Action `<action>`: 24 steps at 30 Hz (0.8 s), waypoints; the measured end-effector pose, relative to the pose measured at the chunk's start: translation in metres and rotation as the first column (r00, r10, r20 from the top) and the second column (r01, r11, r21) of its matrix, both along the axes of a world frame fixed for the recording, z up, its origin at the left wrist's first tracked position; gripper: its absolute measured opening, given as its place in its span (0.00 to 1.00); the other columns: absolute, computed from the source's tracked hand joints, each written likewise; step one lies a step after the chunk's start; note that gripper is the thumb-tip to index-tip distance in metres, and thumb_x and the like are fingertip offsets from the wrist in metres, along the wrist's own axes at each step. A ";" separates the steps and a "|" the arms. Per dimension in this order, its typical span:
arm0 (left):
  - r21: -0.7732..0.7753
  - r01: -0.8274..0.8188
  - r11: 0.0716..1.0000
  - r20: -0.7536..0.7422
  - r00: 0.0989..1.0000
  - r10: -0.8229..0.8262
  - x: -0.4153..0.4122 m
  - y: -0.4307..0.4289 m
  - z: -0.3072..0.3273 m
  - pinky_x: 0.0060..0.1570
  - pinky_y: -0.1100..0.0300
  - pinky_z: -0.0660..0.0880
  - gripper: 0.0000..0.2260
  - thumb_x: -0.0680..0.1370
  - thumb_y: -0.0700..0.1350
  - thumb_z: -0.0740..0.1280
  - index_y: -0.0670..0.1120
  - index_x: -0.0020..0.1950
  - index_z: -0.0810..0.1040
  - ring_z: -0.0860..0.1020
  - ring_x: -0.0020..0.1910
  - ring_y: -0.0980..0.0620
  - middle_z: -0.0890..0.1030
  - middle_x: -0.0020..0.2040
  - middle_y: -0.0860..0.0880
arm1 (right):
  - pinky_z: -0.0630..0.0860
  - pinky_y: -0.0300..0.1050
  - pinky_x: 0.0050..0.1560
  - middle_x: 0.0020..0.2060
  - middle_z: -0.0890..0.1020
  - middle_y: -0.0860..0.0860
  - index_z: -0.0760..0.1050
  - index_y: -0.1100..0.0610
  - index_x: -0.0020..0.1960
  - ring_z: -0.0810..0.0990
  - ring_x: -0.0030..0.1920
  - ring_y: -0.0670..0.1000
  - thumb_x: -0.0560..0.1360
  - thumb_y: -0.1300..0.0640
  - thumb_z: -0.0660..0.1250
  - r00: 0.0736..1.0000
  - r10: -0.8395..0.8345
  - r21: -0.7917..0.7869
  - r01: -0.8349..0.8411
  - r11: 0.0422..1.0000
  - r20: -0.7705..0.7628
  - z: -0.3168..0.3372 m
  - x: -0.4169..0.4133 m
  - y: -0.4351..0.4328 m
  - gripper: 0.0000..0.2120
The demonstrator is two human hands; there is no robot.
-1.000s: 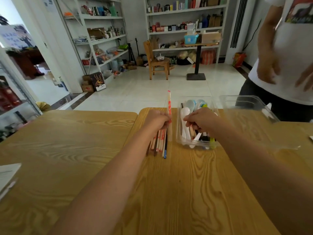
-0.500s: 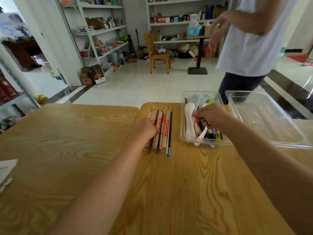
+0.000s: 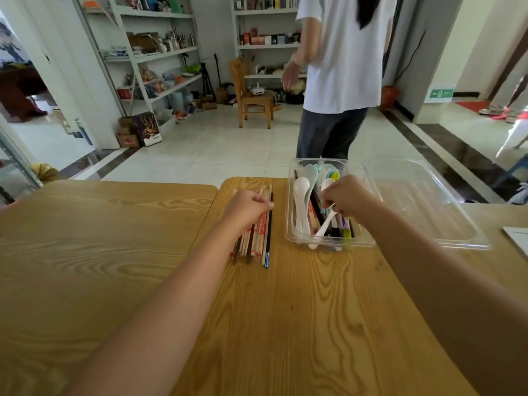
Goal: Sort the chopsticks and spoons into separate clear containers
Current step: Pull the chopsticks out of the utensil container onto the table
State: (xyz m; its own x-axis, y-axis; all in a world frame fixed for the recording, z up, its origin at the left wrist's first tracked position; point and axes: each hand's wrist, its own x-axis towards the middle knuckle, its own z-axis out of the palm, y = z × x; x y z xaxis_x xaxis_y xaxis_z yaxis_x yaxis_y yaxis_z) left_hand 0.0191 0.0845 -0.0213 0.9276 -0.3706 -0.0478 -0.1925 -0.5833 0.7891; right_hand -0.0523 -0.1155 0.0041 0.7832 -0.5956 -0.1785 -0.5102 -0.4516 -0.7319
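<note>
The wearer's view of two adjoining wooden tables (image 3: pixel 314 324) is shown. A row of loose wooden and dark chopsticks (image 3: pixel 258 232) is laid flat on the bare tabletop, long axes running away from the wearer; the left hand (image 3: pixel 250 202) is rested on the far half of the row with fingers curled, and whether any stick is pinched cannot be told. Just to the right, a small clear plastic container (image 3: pixel 328 243) is seen holding mixed white and pastel plastic spoons (image 3: pixel 302 201) together with remaining chopsticks, all lying roughly lengthwise. The right hand (image 3: pixel 347 197) is lowered into this container, its fingers closed around items there; a white spoon handle (image 3: pixel 324 228) emerges beneath them, slanting toward the near-left corner. A larger clear empty container (image 3: pixel 428 207) is placed immediately right of the small one, nearest the right hand. The next transfer is judged to depend on that arrangement: spoons rightward, chopsticks leftward. A standing person (image 3: pixel 340 67) is visible beyond the tables.
</note>
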 end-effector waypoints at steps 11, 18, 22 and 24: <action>-0.216 0.047 0.975 -0.110 0.991 -0.072 -0.022 -0.033 0.008 0.40 0.64 0.76 0.04 0.79 0.45 0.69 0.46 0.51 0.80 0.77 0.40 0.55 0.82 0.46 0.47 | 0.79 0.44 0.44 0.35 0.74 0.52 0.72 0.60 0.49 0.77 0.36 0.49 0.79 0.61 0.64 0.992 0.052 -0.248 -0.078 0.966 -0.112 -0.029 0.019 0.031 0.02; -0.260 0.042 0.965 -0.144 0.986 -0.082 -0.023 -0.034 0.006 0.38 0.66 0.75 0.06 0.79 0.44 0.69 0.44 0.53 0.80 0.77 0.39 0.57 0.81 0.45 0.50 | 0.77 0.42 0.37 0.34 0.77 0.55 0.73 0.60 0.44 0.77 0.34 0.50 0.77 0.59 0.66 0.994 0.020 -0.079 -0.029 0.996 -0.107 -0.028 0.010 0.017 0.05; -0.261 0.049 0.964 -0.149 0.985 -0.091 -0.027 -0.040 0.007 0.37 0.66 0.75 0.04 0.79 0.44 0.69 0.45 0.52 0.80 0.78 0.40 0.56 0.81 0.45 0.50 | 0.78 0.44 0.40 0.37 0.76 0.56 0.64 0.60 0.41 0.78 0.37 0.52 0.76 0.60 0.68 0.998 -0.018 -0.043 0.015 0.999 -0.060 -0.027 0.000 0.011 0.13; -0.273 0.049 0.961 -0.158 0.983 -0.095 -0.029 -0.042 0.008 0.37 0.66 0.75 0.04 0.79 0.44 0.69 0.45 0.52 0.79 0.78 0.40 0.56 0.81 0.45 0.49 | 0.80 0.44 0.37 0.40 0.78 0.57 0.63 0.60 0.42 0.79 0.37 0.52 0.75 0.61 0.69 0.998 -0.036 -0.034 0.034 0.999 -0.048 -0.025 -0.006 0.008 0.14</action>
State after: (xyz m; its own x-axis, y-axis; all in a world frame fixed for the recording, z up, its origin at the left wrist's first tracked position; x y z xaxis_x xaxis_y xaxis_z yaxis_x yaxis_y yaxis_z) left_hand -0.0104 0.0423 -0.0137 0.8851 -0.4564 -0.0910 -0.0771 -0.3366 0.9385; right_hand -0.0580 -0.1075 -0.0204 0.7528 -0.6285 -0.1959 -0.5608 -0.4565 -0.6907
